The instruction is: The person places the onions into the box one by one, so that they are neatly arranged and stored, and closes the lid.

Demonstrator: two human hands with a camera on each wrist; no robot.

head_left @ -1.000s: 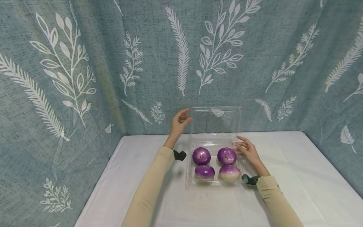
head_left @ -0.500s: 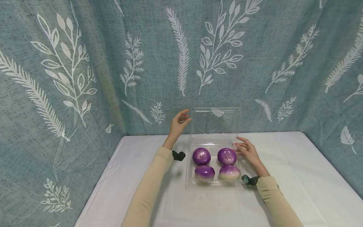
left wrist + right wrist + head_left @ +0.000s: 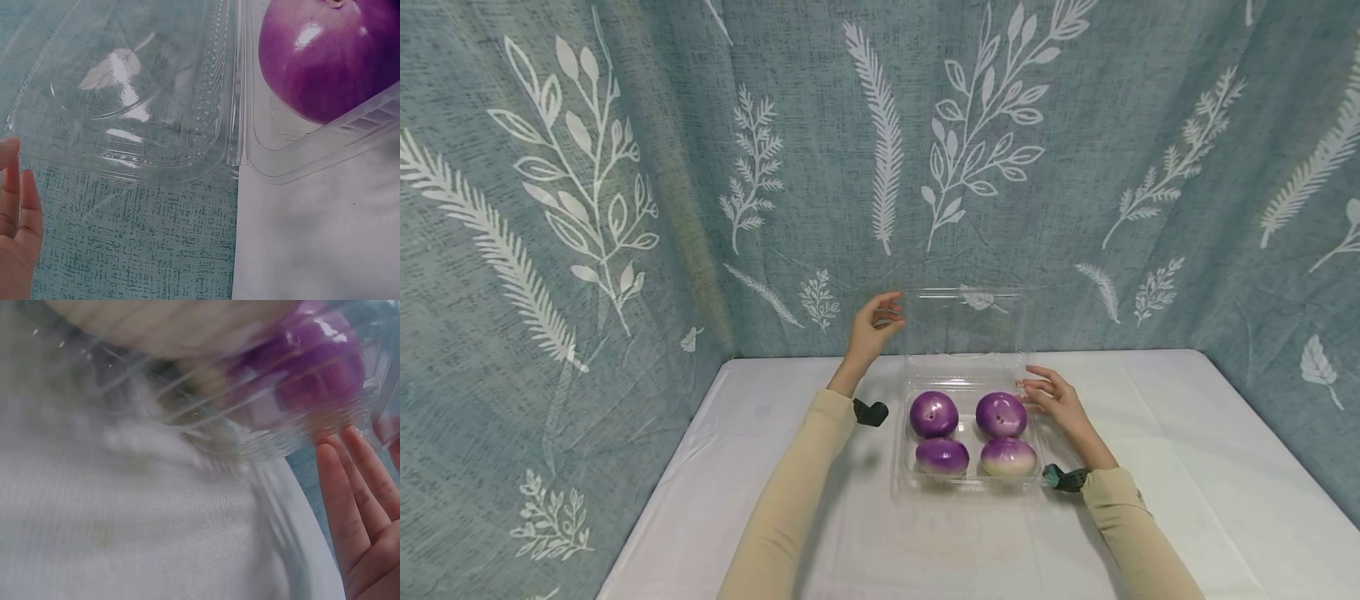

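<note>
A clear plastic clamshell box (image 3: 898, 467) stands on the table with its hinged lid (image 3: 966, 333) raised at the back. Purple-and-white onion-like vegetables (image 3: 933, 414) lie in it in two rows. At the lid's left edge my left hand (image 3: 871, 329) holds the rim with bent fingers; the left wrist view shows fingertips (image 3: 9, 150) at the lid's corner. Fairly straight fingers of my right hand (image 3: 1060, 404) touch the box's right side near the hinge. The right wrist view shows that hand (image 3: 369, 519) below the clear wall, with a purple vegetable (image 3: 325, 362) behind the plastic.
A white cloth covers the table (image 3: 1187, 433). Behind and to the left hangs a blue-green curtain (image 3: 820, 167) with white leaf prints, close behind the raised lid. Dark wrist devices (image 3: 871, 412) sit near each cuff.
The lid's top edge and my left hand have sunk slightly together. My right hand stays at the box's right side, and the vegetables keep their places.
</note>
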